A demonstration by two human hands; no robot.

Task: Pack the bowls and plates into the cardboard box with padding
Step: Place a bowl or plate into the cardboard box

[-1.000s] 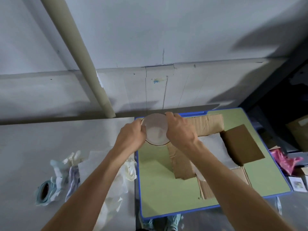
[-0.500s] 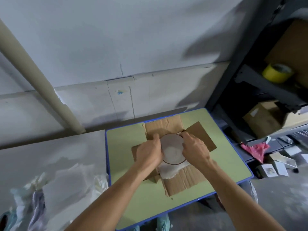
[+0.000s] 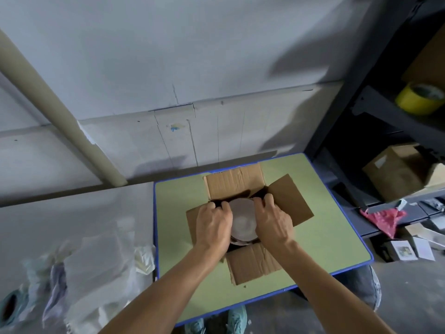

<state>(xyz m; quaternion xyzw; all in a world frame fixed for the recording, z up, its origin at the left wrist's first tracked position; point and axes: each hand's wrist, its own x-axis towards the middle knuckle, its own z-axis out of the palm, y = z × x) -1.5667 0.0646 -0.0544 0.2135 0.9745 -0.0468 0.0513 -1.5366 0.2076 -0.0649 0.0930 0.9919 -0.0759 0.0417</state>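
So there's one bowl (image 3: 243, 219) in view. It's round, so no real long axis, and it sits mouth up and pretty much level, right in the opening of the box (image 3: 252, 263). Can't tell if it's resting on anything down there. It's one box on the green table (image 3: 178, 213), all four flaps splayed outward, and it's turned a bit askew to the table's edges. The far flap points at the wall and the right flap angles off toward the shelf (image 3: 385, 116). Both grips are on the bowl, one each side. The left grip (image 3: 213, 225) clamps the left rim, back of the hand up, with the fingers (image 3: 225, 207) curled over the far-left edge and dipping into the box. The right grip (image 3: 273, 222) mirrors it on the right rim, knuckles up, fingers hooked down over the edge. Both forearms come in from the bottom of the view and angle toward each other. Something pale peeks out under the bowl's near edge inside the box, and I can't tell if it's padding or another dish. Off to the left a grey table (image 3: 48, 213) carries a blurry heap of crumpled white paper (image 3: 96, 261). The shelf has one yellow tape roll (image 3: 420, 97) and one more carton (image 3: 399, 172).
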